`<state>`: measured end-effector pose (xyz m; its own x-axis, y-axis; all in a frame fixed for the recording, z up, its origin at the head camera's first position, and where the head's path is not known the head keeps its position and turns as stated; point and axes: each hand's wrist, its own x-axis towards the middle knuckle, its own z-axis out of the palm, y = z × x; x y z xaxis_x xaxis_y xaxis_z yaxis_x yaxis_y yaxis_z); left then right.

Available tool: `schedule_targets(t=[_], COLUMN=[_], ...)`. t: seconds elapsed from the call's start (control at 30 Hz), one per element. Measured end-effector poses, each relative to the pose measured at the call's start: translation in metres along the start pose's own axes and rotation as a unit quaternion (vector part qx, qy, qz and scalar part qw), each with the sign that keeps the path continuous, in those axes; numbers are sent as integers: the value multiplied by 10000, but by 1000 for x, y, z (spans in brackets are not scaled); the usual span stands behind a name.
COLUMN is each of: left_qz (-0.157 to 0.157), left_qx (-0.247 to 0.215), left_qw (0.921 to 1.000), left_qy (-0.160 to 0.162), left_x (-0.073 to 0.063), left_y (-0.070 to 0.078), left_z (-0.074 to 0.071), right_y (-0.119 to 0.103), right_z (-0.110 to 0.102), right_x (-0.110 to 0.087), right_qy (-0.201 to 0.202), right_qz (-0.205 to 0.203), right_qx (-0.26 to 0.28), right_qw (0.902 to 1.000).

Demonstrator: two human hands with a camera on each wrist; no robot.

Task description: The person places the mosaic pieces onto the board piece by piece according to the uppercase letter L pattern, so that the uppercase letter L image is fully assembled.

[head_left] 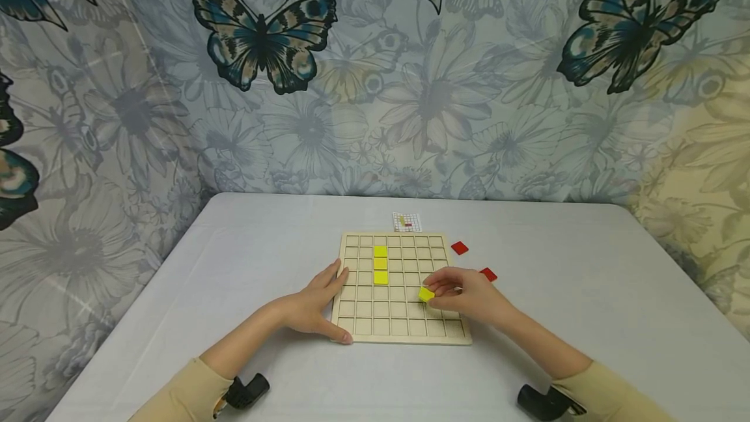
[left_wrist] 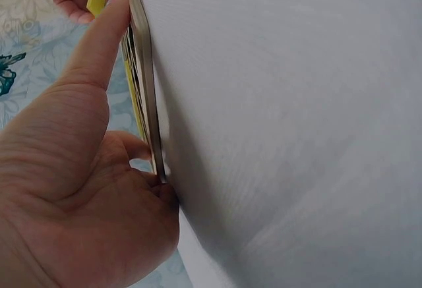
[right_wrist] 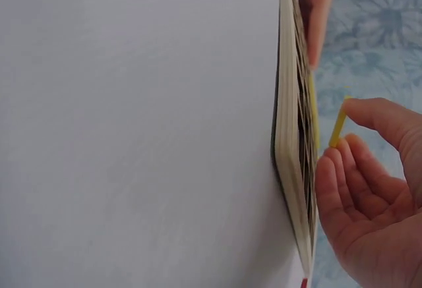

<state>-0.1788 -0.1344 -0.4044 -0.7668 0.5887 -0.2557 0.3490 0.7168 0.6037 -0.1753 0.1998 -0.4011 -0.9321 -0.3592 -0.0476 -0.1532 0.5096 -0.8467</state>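
R hand (head_left: 463, 295) pinches a yellow tile (head_left: 426, 294) just above the wooden grid board (head_left: 404, 331), right of centre. L hand (head_left: 319, 305) lies flat, fingers straight, steadying board's left edge. Best to lower the tile level, square w/ one cell, board kept pinned.

a table (head_left: 586, 292) with a plain pale grey-white top and rounded far corners stands against a fabric backdrop (head_left: 433, 116). the backdrop is pale blue-grey, printed with faint flowers and large teal-and-black butterflies (head_left: 260, 34). it wraps both sides. warm yellowish light tints its right edge.
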Motion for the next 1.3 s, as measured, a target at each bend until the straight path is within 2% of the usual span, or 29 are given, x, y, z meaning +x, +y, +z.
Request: schedule_targets(t=[0.37,0.7,1.1,1.3], left_qz=[27,38,9,20], left_qx=[-5,-33,-31,-24], left_qw=[10000,10000,10000,10000], left_qy=[-11,9,-13,-15], left_x=[1,2,2,2], left_y=[-1,-1,0,0], left_z=[0,1,0,0], right_y=[-15,-23,-29,-30], right_z=[26,44,52,53], right_x=[19,34,41,42], right_qy=[-289,-350,-430,-378], right_qz=[-540,-979,-1387,-1442], right_qx=[-90,-455,-838,-940], right_qw=[9981,9935,9858,9844])
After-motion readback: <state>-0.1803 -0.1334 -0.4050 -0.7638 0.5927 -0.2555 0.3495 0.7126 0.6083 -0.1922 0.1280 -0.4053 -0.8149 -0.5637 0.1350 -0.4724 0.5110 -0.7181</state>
